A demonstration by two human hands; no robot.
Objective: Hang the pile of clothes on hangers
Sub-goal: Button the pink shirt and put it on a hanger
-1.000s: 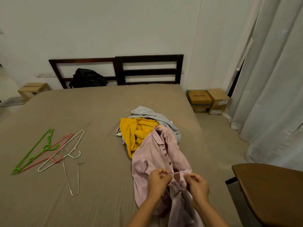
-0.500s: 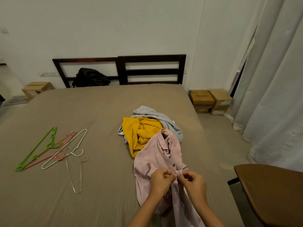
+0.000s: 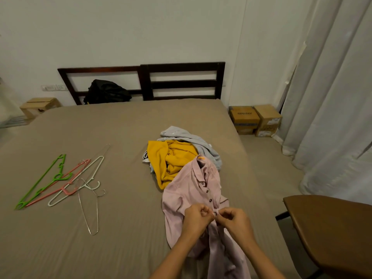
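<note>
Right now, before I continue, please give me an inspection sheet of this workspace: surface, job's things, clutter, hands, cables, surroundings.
Surface: bed, brown sheet, nearly smooth.
Job's things: pink shirt lies partly over the yellow garment, with the grey garment behind; hangers lie at left, none in use.
Clutter: black bag against the headboard.
Hands: left hand and right hand both pinch the pink shirt's front at a button.
Cables: nothing seen.
Surroundings: cardboard boxes on the floor, curtain at right, brown furniture top nearby.

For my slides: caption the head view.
The left hand and right hand pinch the pink shirt at a button on the bed, hangers lying apart.
</note>
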